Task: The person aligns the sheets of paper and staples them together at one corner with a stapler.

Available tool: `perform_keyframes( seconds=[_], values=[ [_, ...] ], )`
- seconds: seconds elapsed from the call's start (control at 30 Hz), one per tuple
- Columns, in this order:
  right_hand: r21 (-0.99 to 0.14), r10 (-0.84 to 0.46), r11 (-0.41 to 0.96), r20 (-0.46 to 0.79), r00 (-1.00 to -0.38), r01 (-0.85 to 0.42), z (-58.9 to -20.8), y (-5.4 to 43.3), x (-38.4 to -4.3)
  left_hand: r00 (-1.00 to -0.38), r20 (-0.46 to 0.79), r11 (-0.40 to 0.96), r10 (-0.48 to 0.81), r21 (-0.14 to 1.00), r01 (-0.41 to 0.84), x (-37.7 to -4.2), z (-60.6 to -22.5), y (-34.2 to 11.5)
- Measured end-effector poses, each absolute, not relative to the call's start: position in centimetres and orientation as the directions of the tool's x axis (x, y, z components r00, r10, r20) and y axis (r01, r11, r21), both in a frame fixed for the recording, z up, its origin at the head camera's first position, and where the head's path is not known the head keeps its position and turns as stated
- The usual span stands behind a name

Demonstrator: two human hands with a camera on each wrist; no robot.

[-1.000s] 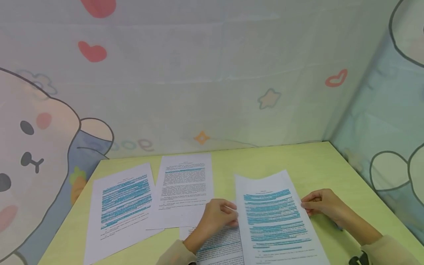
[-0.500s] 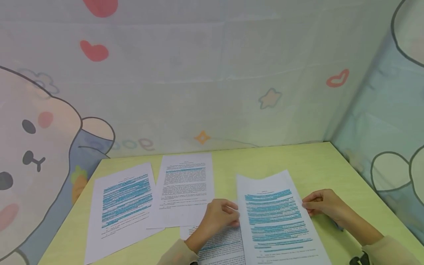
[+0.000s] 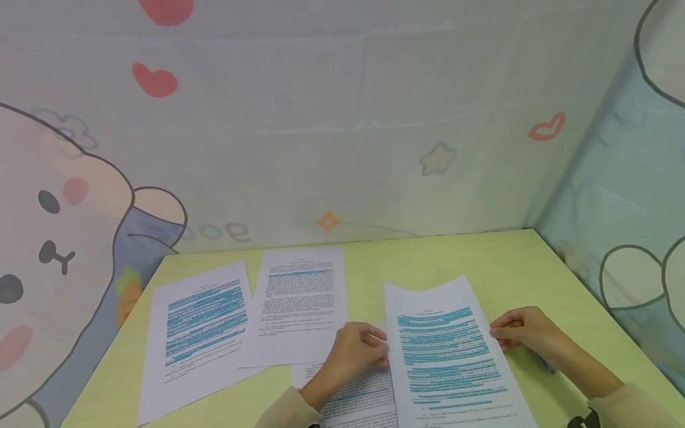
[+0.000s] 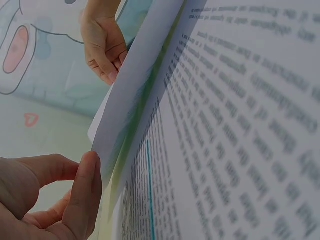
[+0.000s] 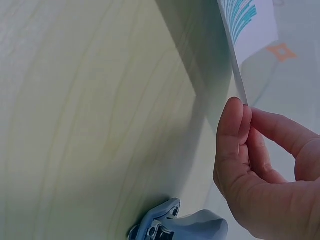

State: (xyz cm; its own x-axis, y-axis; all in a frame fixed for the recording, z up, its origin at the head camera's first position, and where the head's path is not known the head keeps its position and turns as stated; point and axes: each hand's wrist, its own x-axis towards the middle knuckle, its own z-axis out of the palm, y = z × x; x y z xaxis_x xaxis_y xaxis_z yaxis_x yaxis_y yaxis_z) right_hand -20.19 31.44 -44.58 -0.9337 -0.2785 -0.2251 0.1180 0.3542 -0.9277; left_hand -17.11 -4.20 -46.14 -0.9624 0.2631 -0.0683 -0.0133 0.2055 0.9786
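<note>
A printed sheet of paper with many lines highlighted in blue is held raised off the table, its top edge curving. My left hand pinches its left edge between thumb and fingers, as the left wrist view confirms. At the opposite edge, my right hand grips the paper between thumb and fingertips. Under the left hand lies another text page, partly covered by the raised sheet. A blue-grey stapler-like object stands on the table below my right hand, cut off by the frame.
Two more printed pages lie to the left: a heavily highlighted one and one with a single blue band; their edges overlap. The yellow-green table ends against a patterned cloth backdrop, with another cloth side at right.
The head view has shifted very slightly. Both hands keep their hold on the raised sheet, with almost no other movement.
</note>
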Motion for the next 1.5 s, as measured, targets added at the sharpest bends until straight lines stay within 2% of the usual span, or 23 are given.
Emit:
perform_keyframes(
  seconds=[1.5],
  values=[
    [-0.932,-0.297,0.33,-0.251,-0.921,0.148,-45.2,31.9,-18.5,-0.947,-0.09,0.216,0.307,0.976,-0.023,-15.0,-45.0,-5.0]
  ],
)
